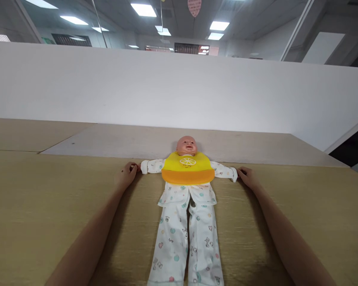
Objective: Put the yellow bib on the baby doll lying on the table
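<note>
A baby doll [187, 145] lies on its back with its head toward the wall and both arms spread sideways. It wears a white patterned top [173, 194], matching trousers [173, 238] and a yellow bib [197, 161] with an orange pocket [187, 176] and a citrus-slice print. At the left cuff, my left hand [129, 173] is closed around the doll's small hand. My right hand [248, 176] has its fingers closed at the opposite cuff, where the doll's other hand is hidden. The trouser legs run down to the bottom edge of the view.
The wooden tabletop [62, 206] spreads out on both sides of the doll. A paler board [122, 139] lies along its back, against a low white wall [167, 87]. Above the wall are glass panes, with a pink paper tag [194, 6] hanging there.
</note>
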Tool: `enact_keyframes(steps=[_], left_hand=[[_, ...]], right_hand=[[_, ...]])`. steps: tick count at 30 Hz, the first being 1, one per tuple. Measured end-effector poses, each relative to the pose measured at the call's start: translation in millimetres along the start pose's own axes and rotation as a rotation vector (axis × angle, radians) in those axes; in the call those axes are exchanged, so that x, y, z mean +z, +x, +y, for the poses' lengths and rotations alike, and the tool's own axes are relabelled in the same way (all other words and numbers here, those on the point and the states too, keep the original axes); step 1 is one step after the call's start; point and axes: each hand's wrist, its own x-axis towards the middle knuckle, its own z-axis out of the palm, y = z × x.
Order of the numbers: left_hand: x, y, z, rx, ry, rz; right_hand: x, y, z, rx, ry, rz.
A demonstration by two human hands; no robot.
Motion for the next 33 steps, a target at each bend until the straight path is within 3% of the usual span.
enact_keyframes(steps=[12,19,26,33], left_hand=[[6.2,5,-11,0.023,0.010,-0.017],[10.0,9,-16,0.019,-0.001,-0.007],[3.1,2,-4,-0.007,-0.014,-0.002],[4.0,3,-5,0.000,-0.012,-0.005]], right_hand=[[-2,-1,-2,0.056,0.230,-0.006],[1,-1,-3,0.040,0.171,0.094],[4,0,-3,0.008,0.076,0.157],[8,3,2,-0.008,0.050,0.172]])
